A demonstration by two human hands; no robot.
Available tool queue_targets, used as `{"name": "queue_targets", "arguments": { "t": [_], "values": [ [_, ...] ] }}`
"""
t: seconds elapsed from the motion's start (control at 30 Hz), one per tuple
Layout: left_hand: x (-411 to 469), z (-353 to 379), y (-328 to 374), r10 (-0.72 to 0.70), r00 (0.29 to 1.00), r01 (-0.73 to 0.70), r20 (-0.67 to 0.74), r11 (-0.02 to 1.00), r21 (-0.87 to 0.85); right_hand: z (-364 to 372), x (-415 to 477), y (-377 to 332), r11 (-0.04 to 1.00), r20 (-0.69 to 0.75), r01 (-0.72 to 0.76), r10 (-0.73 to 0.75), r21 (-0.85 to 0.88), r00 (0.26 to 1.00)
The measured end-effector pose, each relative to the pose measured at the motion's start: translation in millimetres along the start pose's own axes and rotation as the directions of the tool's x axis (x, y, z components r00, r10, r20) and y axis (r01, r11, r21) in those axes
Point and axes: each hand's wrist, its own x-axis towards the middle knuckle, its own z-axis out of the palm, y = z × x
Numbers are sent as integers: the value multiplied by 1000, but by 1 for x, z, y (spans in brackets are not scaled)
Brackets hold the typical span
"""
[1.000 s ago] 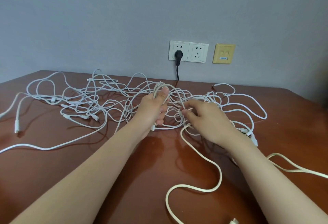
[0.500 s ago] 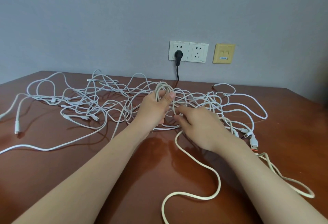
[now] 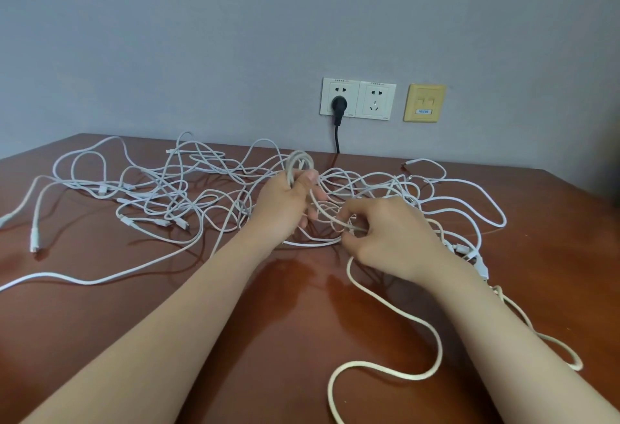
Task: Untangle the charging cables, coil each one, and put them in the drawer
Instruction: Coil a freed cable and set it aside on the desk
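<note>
Presently the left hand (image 3: 285,202) is clamped round a small coil (image 3: 300,161) of the cream cable (image 3: 432,336), fingers curled about the gathered loops and thumb pressed on top, at the centre of the table (image 3: 100,339). The right hand (image 3: 392,239), just right of it and nearer, pinches the same cable between thumb and forefinger where the strand leaves the coil. From that pinch the loose run drops to the table and trails near and right in a wide bend, out of the near edge of view. Judgement: the cable is light, soft and limp and will hold no shape of its own, so the loops need pinning in the grip or they will likely spring open. The best hold is on the cord close to the coil, not on the small connector ends, which are the parts likeliest to snag. The tangle of white cables (image 3: 188,188) lies across the far half of the table, left to right, behind both hands; which strand belongs to which cannot be told. Containers: none visible; the drawer is not in view, so its contents cannot be reported. On the far wall are wall sockets (image 3: 375,101) with a black plug (image 3: 338,103) inserted and a yellow data plate (image 3: 425,103) to their right.
</note>
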Motion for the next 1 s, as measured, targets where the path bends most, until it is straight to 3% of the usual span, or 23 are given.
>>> {"name": "queue_targets", "arguments": {
  "t": [0.13,0.23,0.33,0.47,0.53,0.67,1.0],
  "values": [
    [8,-12,-2,-129,989,92,-76,922,-377,-7,0,5,998,-5,-59,59,6,998],
    [12,-16,-6,-164,978,96,-127,902,-420,-9,1,12,992,-30,-121,122,18,992],
    [10,-14,-2,-201,977,137,-73,851,-507,-9,2,15,992,-27,-121,122,34,992],
    [9,-11,1,-225,974,187,20,750,-634,-8,1,10,941,57,-55,38,334,998],
    [9,-12,2,-244,969,216,47,733,-645,-6,1,7,902,58,-6,-21,432,998],
    [9,-10,5,-272,958,263,87,722,-639,-3,2,5,908,19,31,-43,418,999],
    [-3,-5,11,-214,960,261,183,917,-301,4,2,0,951,-8,147,-151,272,989]
  ]
}}
